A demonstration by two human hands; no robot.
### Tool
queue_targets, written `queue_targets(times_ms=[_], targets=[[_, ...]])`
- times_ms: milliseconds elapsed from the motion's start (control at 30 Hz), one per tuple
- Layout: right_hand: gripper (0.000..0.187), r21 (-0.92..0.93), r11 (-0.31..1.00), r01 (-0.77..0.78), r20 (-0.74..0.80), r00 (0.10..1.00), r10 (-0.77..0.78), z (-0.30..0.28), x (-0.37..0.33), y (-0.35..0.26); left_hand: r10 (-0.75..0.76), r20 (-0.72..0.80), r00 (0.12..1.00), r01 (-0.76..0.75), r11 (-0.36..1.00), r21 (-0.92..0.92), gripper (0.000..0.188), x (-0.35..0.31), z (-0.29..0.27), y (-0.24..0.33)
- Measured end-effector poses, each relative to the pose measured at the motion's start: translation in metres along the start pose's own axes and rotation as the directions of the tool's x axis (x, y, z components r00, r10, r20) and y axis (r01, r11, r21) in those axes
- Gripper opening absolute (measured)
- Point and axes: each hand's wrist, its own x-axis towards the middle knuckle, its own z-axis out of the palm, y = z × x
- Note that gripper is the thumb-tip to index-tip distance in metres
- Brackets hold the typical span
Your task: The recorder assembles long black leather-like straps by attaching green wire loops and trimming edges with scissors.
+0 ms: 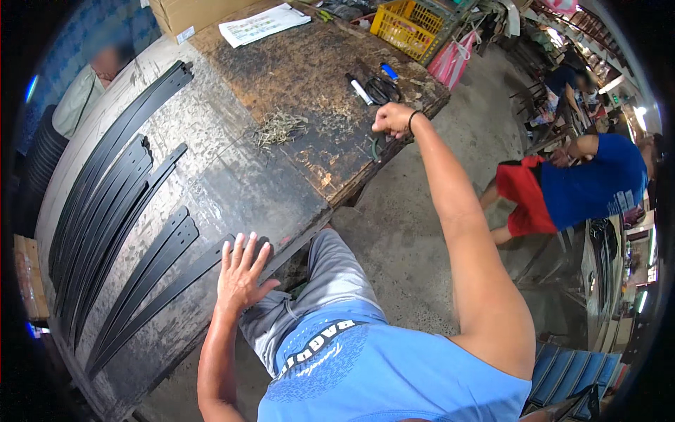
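My left hand [242,276] lies with fingers spread at the near table edge, its fingertips on the end of a long black strip [184,280]. Two shorter-looking black strips [163,241] rest beside that one. My right hand [395,119] is closed over the right edge of the table, its fingers curled down; what they hold, if anything, is hidden. Just below it shows a small curved green piece [375,148], and I cannot tell whether the hand touches it. Farther left, more long black strips [105,211] with notched ends lie stacked in curved-looking rows.
Shavings [280,130] lie on the brown board [239,63]. A white marker [361,90], a blue marker [389,71] and a black coil [383,91] are beyond my right hand. Papers [264,25], a carton [197,14] and a yellow crate [406,30] stand farther off. People are left and right.
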Motion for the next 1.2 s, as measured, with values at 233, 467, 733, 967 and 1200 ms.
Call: queue_targets(times_ms=[233,467,733,967,1200], targets=[[0.019,-0.352,0.861,0.366,-0.546,0.667,-0.507,0.017,0.017,-0.017,-0.071,0.026,0.997,0.070,0.997,0.026,0.097,0.043,0.002,0.025],[0.023,-0.287,0.958,-0.013,-0.680,0.707,-0.195,-0.019,0.038,0.046,-0.033,-0.074,0.997,0.031,0.999,-0.029,0.091,0.155,0.020,0.036],[0.023,-0.327,0.942,-0.076,-0.675,0.717,-0.177,-0.007,0.035,0.027,0.182,-0.072,0.981,-0.183,0.983,-0.008,0.088,0.212,0.029,0.062],[0.038,-0.436,0.888,-0.146,-0.568,0.810,-0.145,-0.032,0.078,0.039,0.376,0.030,0.926,-0.272,0.721,-0.638,0.042,0.098,0.006,0.106],[0.030,-0.356,0.934,0.022,-0.617,0.745,-0.253,-0.062,0.108,0.083,-0.456,-0.507,0.732,0.332,0.888,-0.320,0.045,0.017,-0.019,0.007]])
